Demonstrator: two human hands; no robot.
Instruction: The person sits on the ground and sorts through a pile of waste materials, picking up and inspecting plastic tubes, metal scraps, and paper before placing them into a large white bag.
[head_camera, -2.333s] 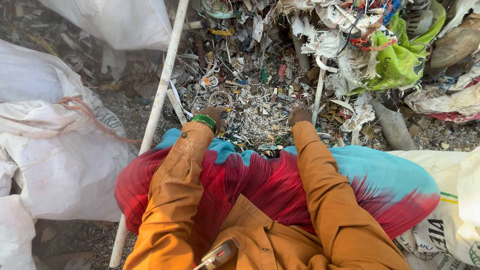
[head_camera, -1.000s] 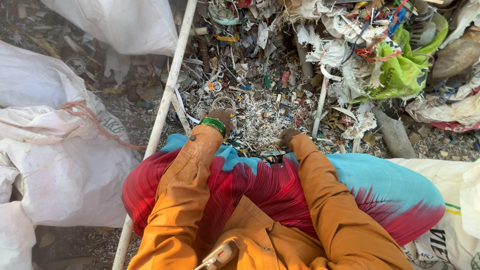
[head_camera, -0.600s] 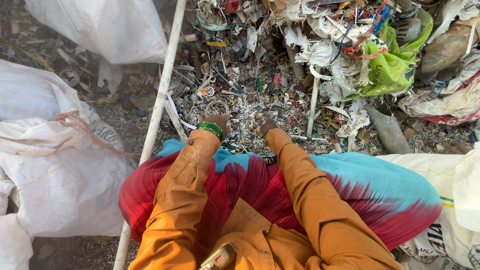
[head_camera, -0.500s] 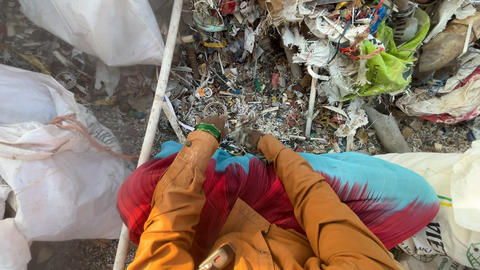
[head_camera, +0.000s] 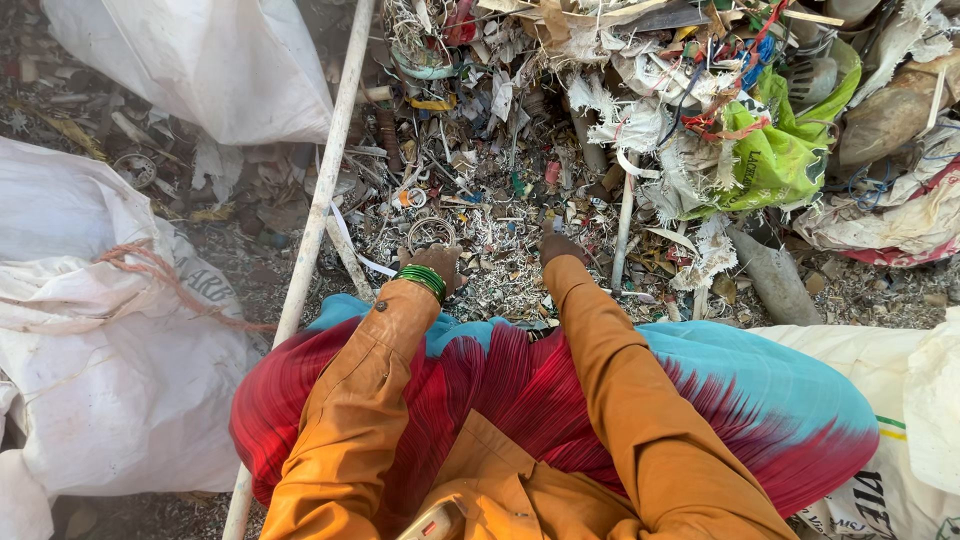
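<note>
1. While both arms reach forward over the lap, the left hand (head_camera: 432, 262) rests palm-down on the scrap heap (head_camera: 500, 215), green bangles (head_camera: 421, 281) at the wrist. Fingers look loosely spread on the litter; can't tell if anything is pinched under them.
2. Right hand (head_camera: 560, 247) sits further forward in the same heap, knuckles up, fingers curled down into the bits. Whether it has hold of a piece can't be told, since the fingertips are buried.
3. Heap lies just ahead of the knees, between the white pole (head_camera: 318, 215) on the left and a thin white tube (head_camera: 624, 228) on the right. It's mostly shredded pale plastic, paper slivers and small rings, loose and mixed.
4. A wire ring (head_camera: 431, 232) lies just beyond the left fingers, touching or nearly so.
5. Handling judgement: the bits are probably light, dry and stiff-ish, and they'd shift and spill. Single pieces want a fingertip pinch; bulk wants a cupped scoop from underneath. Sharp edges are likely among the wire and hard plastic.
6. Bigger stuff sits behind the heap: a green plastic bag (head_camera: 780, 150) and frayed white cloth (head_camera: 660, 130), both soft and tangled, so best gripped by a bunched fold.
7. White woven sacks (head_camera: 110, 330) lie to the left, and another sack (head_camera: 900, 440) is at the right edge. A red and teal skirt (head_camera: 740, 400) is spread across the lap, with orange sleeves (head_camera: 350, 420) over both arms.
</note>
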